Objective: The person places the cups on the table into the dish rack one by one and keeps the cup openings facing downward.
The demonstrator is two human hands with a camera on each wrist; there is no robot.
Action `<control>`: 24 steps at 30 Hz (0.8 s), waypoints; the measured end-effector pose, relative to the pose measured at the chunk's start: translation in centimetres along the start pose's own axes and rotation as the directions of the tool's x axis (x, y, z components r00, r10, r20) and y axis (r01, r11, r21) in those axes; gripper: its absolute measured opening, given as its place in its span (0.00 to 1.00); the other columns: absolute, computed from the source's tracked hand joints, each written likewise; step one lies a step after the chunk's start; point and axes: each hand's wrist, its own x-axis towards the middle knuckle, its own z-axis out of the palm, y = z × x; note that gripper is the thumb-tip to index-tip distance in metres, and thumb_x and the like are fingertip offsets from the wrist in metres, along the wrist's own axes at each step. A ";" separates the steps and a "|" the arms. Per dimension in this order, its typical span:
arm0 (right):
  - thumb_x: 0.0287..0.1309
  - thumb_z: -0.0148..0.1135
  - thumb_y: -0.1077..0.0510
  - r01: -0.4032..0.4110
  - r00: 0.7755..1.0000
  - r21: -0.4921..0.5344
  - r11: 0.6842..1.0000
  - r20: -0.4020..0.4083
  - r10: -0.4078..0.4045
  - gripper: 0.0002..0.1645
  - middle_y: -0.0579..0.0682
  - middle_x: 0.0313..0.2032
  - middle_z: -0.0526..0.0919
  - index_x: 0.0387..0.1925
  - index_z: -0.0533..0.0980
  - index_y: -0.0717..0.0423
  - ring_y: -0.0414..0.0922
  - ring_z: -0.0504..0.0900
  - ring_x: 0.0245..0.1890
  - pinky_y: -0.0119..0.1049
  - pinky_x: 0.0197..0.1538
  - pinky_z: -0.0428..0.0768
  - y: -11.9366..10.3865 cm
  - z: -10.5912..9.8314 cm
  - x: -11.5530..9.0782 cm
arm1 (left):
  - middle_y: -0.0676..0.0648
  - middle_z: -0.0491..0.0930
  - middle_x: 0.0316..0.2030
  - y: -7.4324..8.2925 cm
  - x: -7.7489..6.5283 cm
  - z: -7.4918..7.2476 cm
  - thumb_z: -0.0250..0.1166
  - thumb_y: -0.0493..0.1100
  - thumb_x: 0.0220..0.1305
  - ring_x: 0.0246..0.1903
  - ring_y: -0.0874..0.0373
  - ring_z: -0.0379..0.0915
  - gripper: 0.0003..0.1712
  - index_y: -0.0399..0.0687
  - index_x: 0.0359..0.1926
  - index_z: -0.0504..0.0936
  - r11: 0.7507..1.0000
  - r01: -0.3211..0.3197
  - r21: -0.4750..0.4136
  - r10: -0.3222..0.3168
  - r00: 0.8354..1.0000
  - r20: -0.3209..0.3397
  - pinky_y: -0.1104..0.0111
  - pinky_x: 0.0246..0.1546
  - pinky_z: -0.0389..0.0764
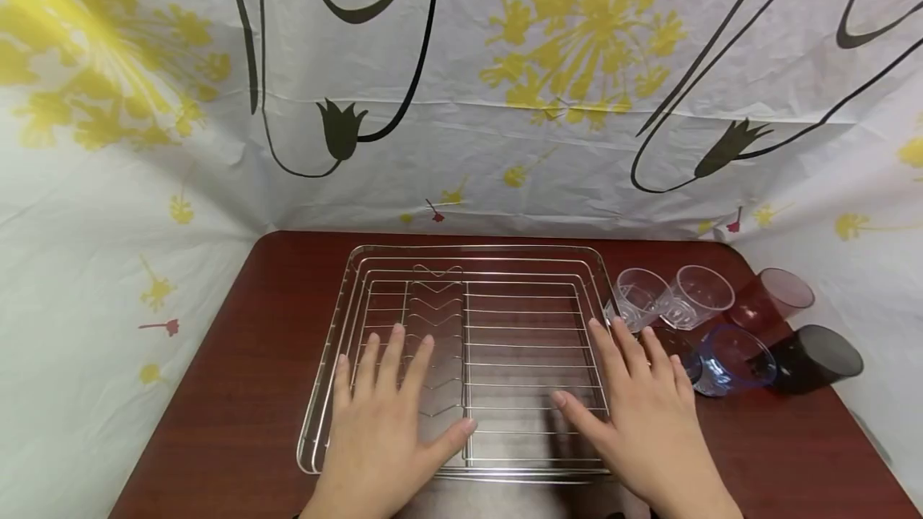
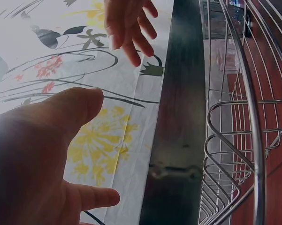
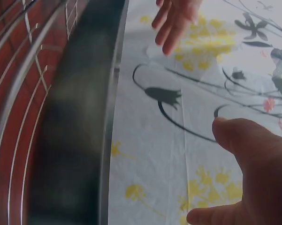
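A silver wire dish rack (image 1: 476,247) lies on the dark red table, with a row of zigzag wires in its left part. Over its front left portion spreads my left hand (image 1: 389,431), fingers straight and apart, palm down, holding nothing. My right hand (image 1: 642,423) is over the right side of the rack, also with fingers extended and nothing in its grasp. The left wrist view shows the rack's wires (image 2: 258,154) beside the left hand (image 2: 51,131). Rack wires (image 3: 11,93) also run along the left of the right wrist view, away from the right hand (image 3: 258,164).
Right of the rack stand several cups: two clear ones (image 1: 695,299), a reddish one (image 1: 771,299), a blue one (image 1: 731,359) and a black one (image 1: 808,359). A dark cup (image 1: 681,355) is partly hidden by the right hand. Patterned white sheeting (image 1: 447,158) encloses the table.
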 end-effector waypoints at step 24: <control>0.58 0.61 0.27 0.009 1.000 -0.011 1.000 -0.029 -0.009 0.57 0.66 0.72 0.59 0.78 0.53 0.50 0.73 0.52 0.71 0.77 0.62 0.52 5.4 -0.8 1.2 | 0.41 0.59 0.75 -0.3 -0.1 0.4 0.58 0.83 0.52 0.73 0.37 0.53 0.57 0.56 0.75 0.64 0.999 0.014 -0.034 -0.012 0.999 0.040 0.37 0.70 0.51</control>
